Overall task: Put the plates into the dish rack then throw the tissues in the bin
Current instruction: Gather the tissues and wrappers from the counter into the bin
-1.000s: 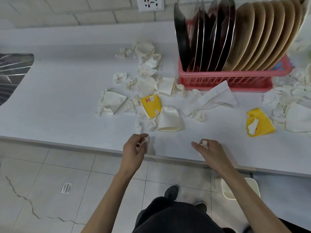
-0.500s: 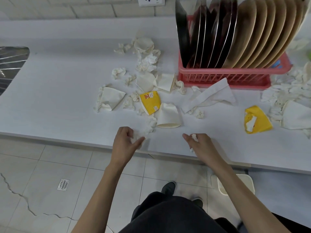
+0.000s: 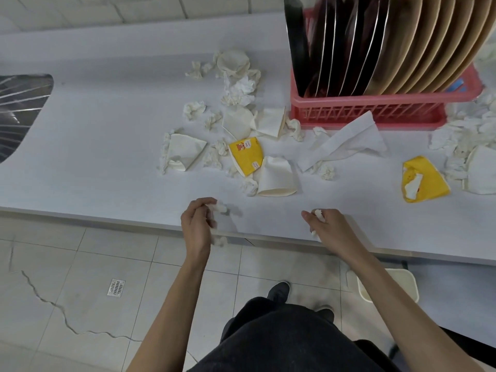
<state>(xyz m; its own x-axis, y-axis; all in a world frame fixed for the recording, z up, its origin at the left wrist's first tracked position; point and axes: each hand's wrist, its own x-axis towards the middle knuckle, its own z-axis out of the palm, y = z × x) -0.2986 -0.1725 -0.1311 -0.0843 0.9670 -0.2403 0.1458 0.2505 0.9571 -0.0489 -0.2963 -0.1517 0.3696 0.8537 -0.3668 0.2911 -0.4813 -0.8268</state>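
Observation:
Steel plates [image 3: 338, 47] and tan plates [image 3: 429, 41] stand on edge in the pink dish rack [image 3: 370, 111] at the back right. Crumpled tissues [image 3: 239, 87] and flattened paper cups lie scattered over the white counter [image 3: 94, 146]. My left hand [image 3: 197, 224] grips a wad of crumpled tissue [image 3: 221, 208] at the counter's front edge. My right hand [image 3: 327, 226] holds another small tissue wad [image 3: 318, 214] just over the same edge. A white bin [image 3: 389, 288] stands on the floor under the counter, partly hidden by my right forearm.
Two yellow flattened cups [image 3: 247, 154] [image 3: 424, 181] and a white one [image 3: 276, 178] lie among the tissues. A long unfolded tissue [image 3: 346, 143] lies in front of the rack. A steel sink [image 3: 18, 108] is at the far left. More tissues [image 3: 467, 135] pile at the right.
My left hand reached forward to a tissue near the white cup, gathered it and drew back to the counter edge. My right hand kept its wad and barely moved.

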